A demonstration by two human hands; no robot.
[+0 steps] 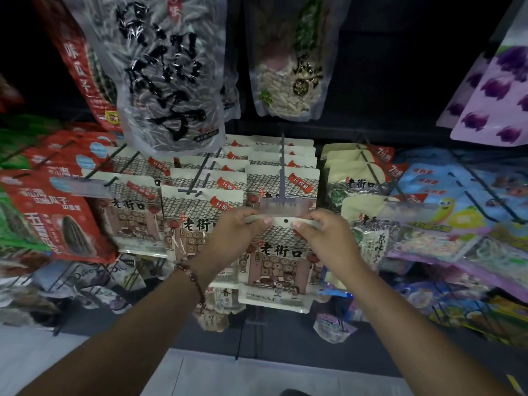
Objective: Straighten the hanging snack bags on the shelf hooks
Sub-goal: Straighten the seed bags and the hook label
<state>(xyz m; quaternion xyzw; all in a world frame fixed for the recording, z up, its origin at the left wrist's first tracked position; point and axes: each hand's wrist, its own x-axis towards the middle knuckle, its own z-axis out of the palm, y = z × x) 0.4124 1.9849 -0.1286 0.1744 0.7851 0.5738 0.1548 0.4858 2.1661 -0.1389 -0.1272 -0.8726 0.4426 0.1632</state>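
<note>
While both hands pinch its top strip, the cream-coloured flat snack bag printed with a shopfront drawing (pixel 278 264) hangs just below the clear price tag (pixel 284 207) of the grey metal hook (pixel 282 170). Left hand (pixel 233 234) grips the left corner, right hand (pixel 325 238) the right. Matching cream bags (pixel 200 212) hang alongside.

I am holding the top edge of the front bag (pixel 276 264) between my left hand (pixel 238 232) and right hand (pixel 323 235). It is sitting just under the hook (pixel 282 170), with more bags lining up behind it.
</note>
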